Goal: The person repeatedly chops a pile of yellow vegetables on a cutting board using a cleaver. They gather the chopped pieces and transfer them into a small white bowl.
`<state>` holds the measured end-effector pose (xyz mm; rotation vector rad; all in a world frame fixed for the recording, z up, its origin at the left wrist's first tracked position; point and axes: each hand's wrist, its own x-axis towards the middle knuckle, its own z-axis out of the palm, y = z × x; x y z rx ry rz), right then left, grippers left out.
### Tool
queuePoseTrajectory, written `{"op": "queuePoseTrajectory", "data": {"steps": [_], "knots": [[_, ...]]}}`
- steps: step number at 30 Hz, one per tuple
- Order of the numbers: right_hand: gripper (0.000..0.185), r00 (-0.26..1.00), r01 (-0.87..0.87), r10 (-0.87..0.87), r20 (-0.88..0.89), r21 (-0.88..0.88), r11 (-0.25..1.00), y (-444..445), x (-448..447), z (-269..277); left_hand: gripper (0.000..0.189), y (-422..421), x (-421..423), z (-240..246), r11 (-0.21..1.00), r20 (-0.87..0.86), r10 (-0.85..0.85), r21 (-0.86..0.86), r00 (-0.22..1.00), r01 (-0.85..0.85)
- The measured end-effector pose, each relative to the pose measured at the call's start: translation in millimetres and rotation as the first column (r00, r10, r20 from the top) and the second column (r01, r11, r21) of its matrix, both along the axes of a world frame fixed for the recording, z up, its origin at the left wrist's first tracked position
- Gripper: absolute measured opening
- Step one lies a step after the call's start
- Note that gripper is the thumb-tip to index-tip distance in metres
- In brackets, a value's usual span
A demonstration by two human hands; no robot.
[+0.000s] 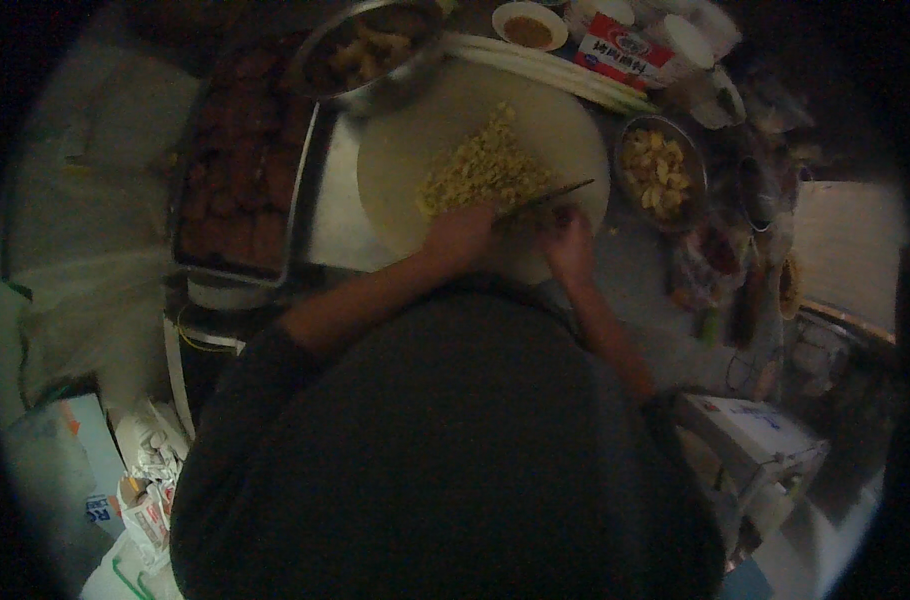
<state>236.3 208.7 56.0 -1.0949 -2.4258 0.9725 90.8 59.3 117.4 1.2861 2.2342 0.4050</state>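
A round pale cutting board (395,142) lies before me with a heap of finely chopped yellowish food (492,165) on it. My left hand (462,232) is at the near edge of the heap, closed at the lower left end of a dark-bladed knife (545,199). The blade slants up and right across the board. Close under the blade, on the body side, is my right hand (573,244) with curled fingers. Dimness and blur hide whether those fingers touch the blade or hold anything.
A tray of reddish-brown blocks (237,187) stands left, with a metal bowl of food pieces (365,52) at its far corner. Long pale green-white stalks (545,71) edge the board's far side. At right are a bowl of yellowish pieces (657,172) and plastic bags (714,255).
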Motion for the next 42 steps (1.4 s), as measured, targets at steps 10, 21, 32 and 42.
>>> {"op": "queuePoseTrajectory", "data": {"steps": [10,21,32,42], "knots": [[0.035,0.988,0.136,-0.140,0.065,0.075,0.988,33.5,57.6,-30.5,0.046,-8.3,2.1,12.8,0.995,0.038,-0.021,-0.100,0.999,0.024],[0.034,0.943,0.134,-0.183,0.277,0.185,0.973,100.7,77.7,-52.4,0.037,-4.9,-8.8,6.8,0.996,0.002,0.038,-0.084,0.999,-0.038],[0.029,0.996,0.067,-0.064,-0.057,0.055,0.996,25.6,5.5,-4.7,0.036,-8.7,-20.9,6.8,0.984,-0.015,0.177,-0.006,0.984,-0.177],[0.042,0.980,-0.197,0.191,-0.054,-0.163,0.967,1.1,-39.0,1.7,0.031,-12.8,-48.2,11.3,0.963,-0.081,0.270,0.033,0.959,-0.268]]}}
